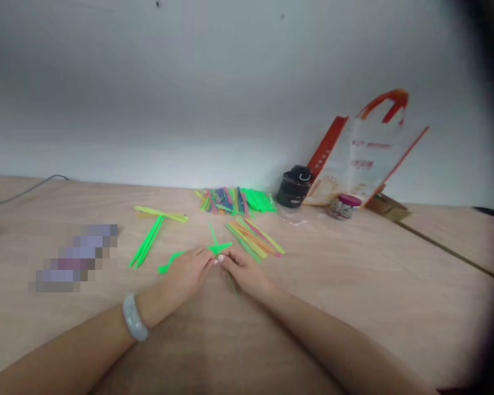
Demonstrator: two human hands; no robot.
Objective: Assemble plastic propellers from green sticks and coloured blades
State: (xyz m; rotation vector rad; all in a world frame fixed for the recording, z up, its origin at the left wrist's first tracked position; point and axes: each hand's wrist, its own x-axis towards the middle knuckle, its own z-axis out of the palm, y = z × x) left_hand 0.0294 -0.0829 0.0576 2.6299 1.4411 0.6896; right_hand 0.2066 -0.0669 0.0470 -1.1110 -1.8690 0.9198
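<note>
Both hands are closed in a fingertip pinch: I log the left hand [191, 267] and right hand [246, 270] meeting over the table [333, 263] on a green strip [224, 247] and the thin stick [213, 232] crossing it, though which fingers bear on which piece I cannot tell. Beyond and left of the left hand I note a yellow strip [164, 215] at the head of green sticks [149, 241]; loose coloured strips [253, 236] lie just beyond the right hand, a multicoloured pile [226, 201] farther off.
</note>
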